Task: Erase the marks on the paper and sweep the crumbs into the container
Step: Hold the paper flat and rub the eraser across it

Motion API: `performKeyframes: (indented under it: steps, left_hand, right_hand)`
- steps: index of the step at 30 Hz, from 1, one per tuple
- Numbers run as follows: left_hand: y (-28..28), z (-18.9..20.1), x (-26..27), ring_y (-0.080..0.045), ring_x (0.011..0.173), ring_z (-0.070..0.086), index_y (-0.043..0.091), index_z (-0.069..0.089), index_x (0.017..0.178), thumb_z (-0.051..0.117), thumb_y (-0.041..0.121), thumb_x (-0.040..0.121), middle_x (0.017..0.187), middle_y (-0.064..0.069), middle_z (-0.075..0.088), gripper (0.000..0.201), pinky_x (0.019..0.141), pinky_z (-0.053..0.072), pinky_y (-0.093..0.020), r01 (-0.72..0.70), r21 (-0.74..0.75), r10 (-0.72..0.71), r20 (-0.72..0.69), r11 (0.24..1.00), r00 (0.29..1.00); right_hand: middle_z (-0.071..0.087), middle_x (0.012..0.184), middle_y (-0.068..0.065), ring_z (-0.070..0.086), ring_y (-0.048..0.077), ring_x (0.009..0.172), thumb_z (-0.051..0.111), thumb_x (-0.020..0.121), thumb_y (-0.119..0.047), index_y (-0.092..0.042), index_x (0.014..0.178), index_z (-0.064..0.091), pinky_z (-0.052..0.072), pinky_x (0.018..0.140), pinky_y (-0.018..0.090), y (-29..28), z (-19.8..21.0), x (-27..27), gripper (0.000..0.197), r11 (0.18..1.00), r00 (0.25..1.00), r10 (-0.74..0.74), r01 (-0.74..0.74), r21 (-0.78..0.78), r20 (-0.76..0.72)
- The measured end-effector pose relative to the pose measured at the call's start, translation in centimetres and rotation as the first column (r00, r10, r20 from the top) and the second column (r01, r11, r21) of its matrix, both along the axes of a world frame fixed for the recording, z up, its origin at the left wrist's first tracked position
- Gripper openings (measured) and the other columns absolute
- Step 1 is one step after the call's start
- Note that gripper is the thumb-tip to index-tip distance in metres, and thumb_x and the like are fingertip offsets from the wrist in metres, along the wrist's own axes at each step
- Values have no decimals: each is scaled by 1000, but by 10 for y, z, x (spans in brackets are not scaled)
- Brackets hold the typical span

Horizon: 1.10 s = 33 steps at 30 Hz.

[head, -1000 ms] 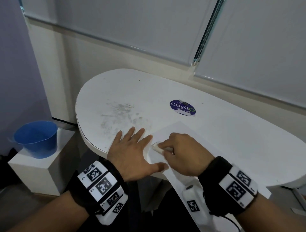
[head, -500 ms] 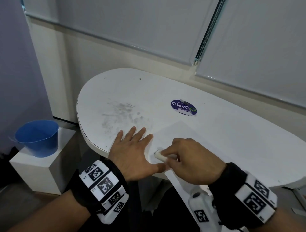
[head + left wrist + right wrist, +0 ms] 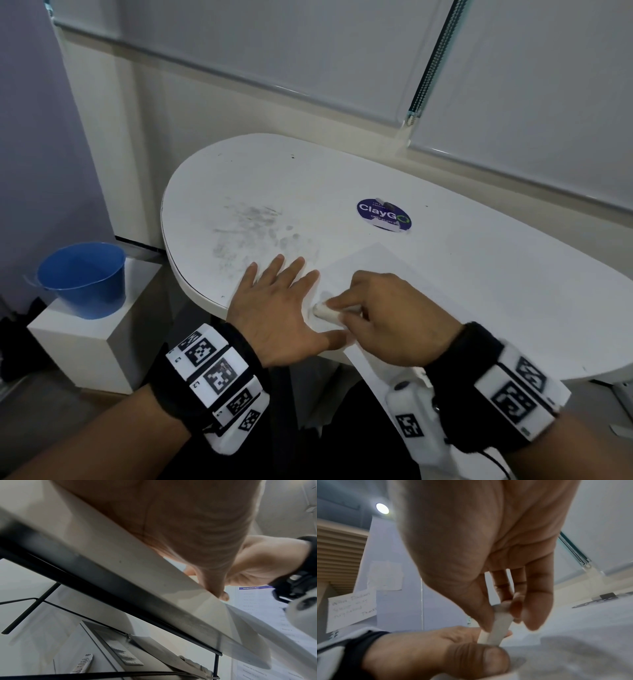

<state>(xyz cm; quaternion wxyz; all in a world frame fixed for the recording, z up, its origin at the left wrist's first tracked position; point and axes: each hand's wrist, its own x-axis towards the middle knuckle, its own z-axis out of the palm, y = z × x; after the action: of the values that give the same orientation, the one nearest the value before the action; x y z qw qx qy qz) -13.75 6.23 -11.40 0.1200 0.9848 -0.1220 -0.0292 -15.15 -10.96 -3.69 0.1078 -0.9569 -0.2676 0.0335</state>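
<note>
You pinched the white eraser (image 3: 326,311) in your right hand (image 3: 387,318) on the paper (image 3: 383,267) at the table's near edge, left hand (image 3: 281,308) flat; short, light strokes away from that anchoring palm would have avoided creasing.

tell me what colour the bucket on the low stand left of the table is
Blue. The bucket shows best in the head view.

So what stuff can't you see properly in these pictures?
- Marks under the eraser: head view, right hand covers them.
- Crumbs: too small to tell in any view.
- Inside the blue bucket: head view, too dim.
- Left hand fingers: left wrist view, blocked by the palm and the table edge.
</note>
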Motion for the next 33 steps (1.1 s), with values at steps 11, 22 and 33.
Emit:
performKeyframes:
  steps: [11,22,33]
  left_hand:
    - [0,0,0,-16,152,-13,38,6,157,10,103,51,166,11,-6,124,122,-2,-52,2,5,-2,-2,1000,1000]
    - [-1,-1,0,-15,152,-13,38,6,157,13,104,53,166,12,-6,123,122,-3,-51,-7,-4,7,-3,1000,1000]
    - [0,0,1,-16,152,-14,38,4,157,13,103,54,166,11,-8,122,122,-3,-52,0,10,1,-19,1000,1000]
  right_hand:
    - [52,83,-3,53,13,77,47,93,-23,-30,103,72,48,72,34,3,5,-4,28,999,1000,18,-18,-38,10]
    - [50,86,-2,53,15,80,46,95,-25,-33,109,70,47,73,33,-3,6,-9,29,998,1000,19,-20,-61,-15]
    - [49,89,-2,54,19,82,46,93,-24,-30,107,69,47,73,34,-2,7,-10,27,994,1000,25,-25,-110,0]
